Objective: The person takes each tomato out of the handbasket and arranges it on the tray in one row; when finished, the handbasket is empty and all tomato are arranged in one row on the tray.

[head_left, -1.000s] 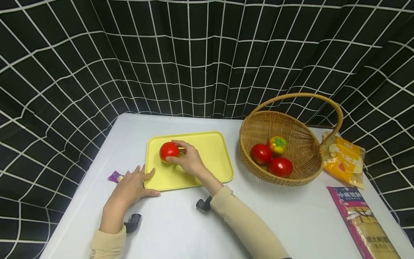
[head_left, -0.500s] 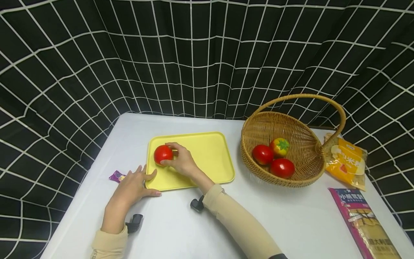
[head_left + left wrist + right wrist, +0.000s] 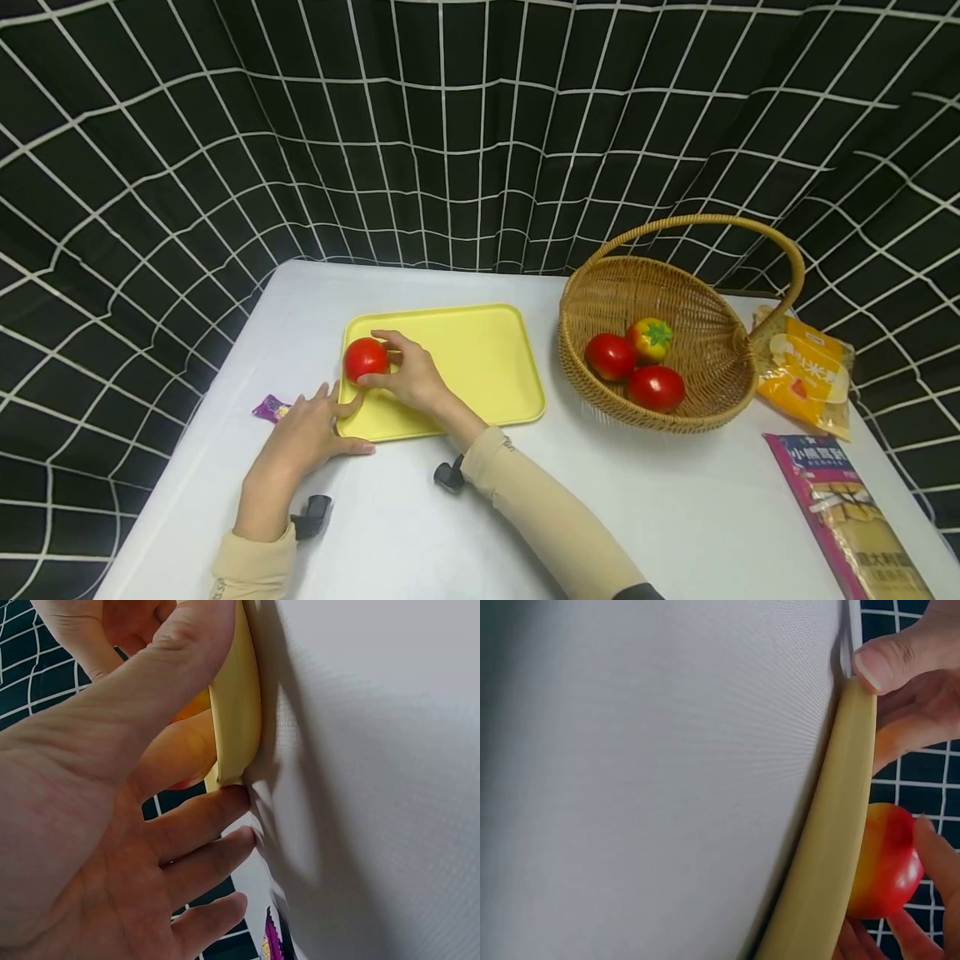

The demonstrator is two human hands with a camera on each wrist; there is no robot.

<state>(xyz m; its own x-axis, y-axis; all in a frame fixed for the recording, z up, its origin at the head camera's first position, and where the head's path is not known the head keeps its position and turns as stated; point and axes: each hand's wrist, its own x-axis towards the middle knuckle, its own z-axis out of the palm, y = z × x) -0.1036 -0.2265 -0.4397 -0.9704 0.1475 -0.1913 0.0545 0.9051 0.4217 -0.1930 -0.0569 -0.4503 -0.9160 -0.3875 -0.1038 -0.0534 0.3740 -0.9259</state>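
In the head view, my right hand [image 3: 411, 377] grips a round red tomato [image 3: 364, 361] between thumb and fingers, at the left end of the yellow tray [image 3: 480, 367]. The right wrist view shows that tomato [image 3: 889, 862] as red with a yellow side. At the tray's near left corner, my left hand [image 3: 300, 437] holds the rim, its thumb [image 3: 180, 645] on the near side and other fingers spread along the left side. The tray hides part of the tomato in the right wrist view.
Right of the tray stands a wicker basket [image 3: 720, 367] with a tall handle; two red fruits [image 3: 656, 388] and a yellow-red one with a green calyx [image 3: 649, 338] lie inside. Farther right are an orange snack bag [image 3: 806, 375] and a long food packet [image 3: 847, 517]. A purple wrapper [image 3: 270, 408] lies left.
My right hand has moved left across the tray with the tomato, towards the tray's left rim. The left hand has stayed at the corner.
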